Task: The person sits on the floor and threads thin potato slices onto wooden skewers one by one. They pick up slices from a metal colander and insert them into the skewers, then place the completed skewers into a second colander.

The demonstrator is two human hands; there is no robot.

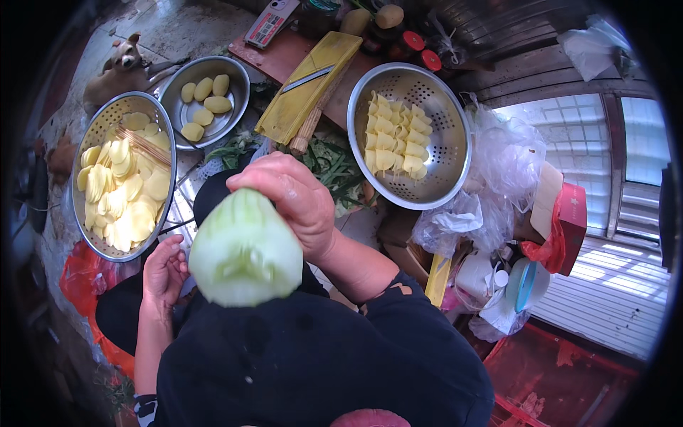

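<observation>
My right hand grips a large peeled pale-green vegetable from above and behind, over my lap. Its wide, wet-looking end faces the camera, and the exact kind is unclear. Just left of it is my left hand, fingers loosely curled, with nothing visible in it; the vegetable hides part of the fingertips. Beyond that hand, a perforated steel colander holds thin potato slices and a bundle of thin wooden skewers. A second colander at the right carries skewered potato slices.
Peeled potatoes lie in a steel bowl. A yellow slicer board leans on a low reddish table beside a phone. Green trimmings lie below. A dog rests at far left; plastic bags crowd the right.
</observation>
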